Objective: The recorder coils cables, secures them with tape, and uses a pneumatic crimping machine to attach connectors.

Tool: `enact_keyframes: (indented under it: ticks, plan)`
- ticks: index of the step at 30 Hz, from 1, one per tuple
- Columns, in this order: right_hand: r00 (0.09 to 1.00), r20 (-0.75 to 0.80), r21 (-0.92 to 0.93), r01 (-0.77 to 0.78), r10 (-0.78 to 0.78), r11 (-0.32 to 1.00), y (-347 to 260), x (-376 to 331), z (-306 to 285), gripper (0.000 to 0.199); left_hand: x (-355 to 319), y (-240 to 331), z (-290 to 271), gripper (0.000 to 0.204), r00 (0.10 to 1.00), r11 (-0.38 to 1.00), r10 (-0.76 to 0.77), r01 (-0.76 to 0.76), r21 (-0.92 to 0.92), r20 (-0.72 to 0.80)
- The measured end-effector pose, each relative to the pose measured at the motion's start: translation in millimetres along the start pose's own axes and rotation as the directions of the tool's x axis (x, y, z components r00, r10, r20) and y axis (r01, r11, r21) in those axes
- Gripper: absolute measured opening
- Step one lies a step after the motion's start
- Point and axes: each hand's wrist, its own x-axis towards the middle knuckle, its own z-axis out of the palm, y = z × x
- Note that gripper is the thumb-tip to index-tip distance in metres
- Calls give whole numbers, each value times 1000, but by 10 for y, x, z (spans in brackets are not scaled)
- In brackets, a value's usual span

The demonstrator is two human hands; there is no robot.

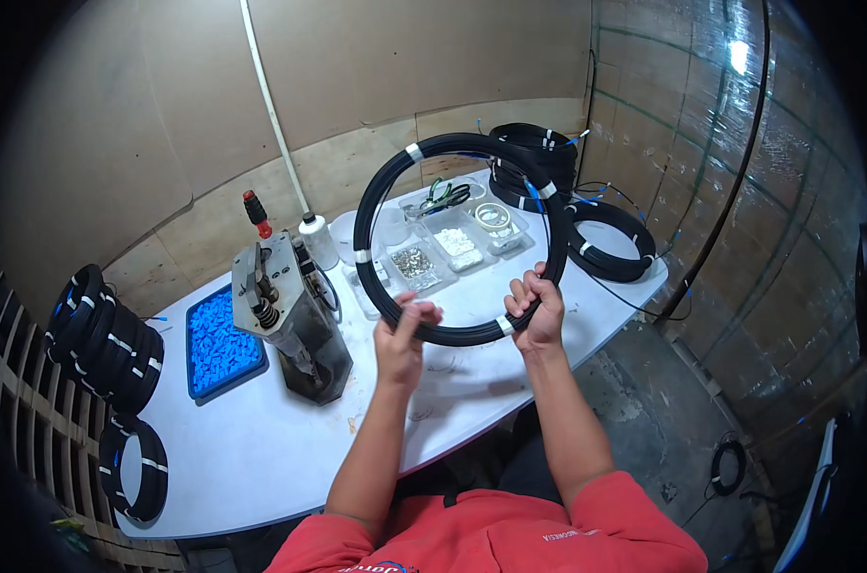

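Upright above the table I hold a large coil of black cable (481,143), bound at intervals with white tape. My right hand (538,313) is closed round its lower right, beside a white tape band. At the lower left of the ring, my left hand (402,346) grips it with fingers curled to the inner side; part of this grip is hidden. A blue-tipped cable end hangs at the coil's upper right. Through the ring show clear plastic bins with metal parts (414,265) and white parts (457,246), with a white tape roll (492,217) beside them.
A metal bench press (290,320) with a red-black handle stands left of centre, by a tray of blue pieces (225,341) and a white bottle (317,239). Stacked black coils (118,353) stand far left; more coils (610,244) lie at the right. Pliers (443,199) lie behind.
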Motion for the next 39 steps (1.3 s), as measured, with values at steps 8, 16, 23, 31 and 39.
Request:
enact_keyframes:
  ticks: [8,16,23,31,39]
  plan:
    - [994,110,-113,-6,19,994,-7,-86,8,21,30,135,127,19,982,990,55,-77,-119,-179]
    - [994,107,-532,24,39,846,-437,313,117,55,49,483,-42,24,995,993,49,-39,113,-91]
    - [976,195,-654,56,97,755,-596,468,288,76,86,603,-70,22,995,981,-50,65,180,-84]
    - [990,96,-829,23,101,559,-551,387,357,54,159,611,-172,20,991,976,-87,106,191,-105]
    - [1000,10,-900,8,2,436,-422,317,328,18,226,724,-123,17,992,954,-96,114,276,-79]
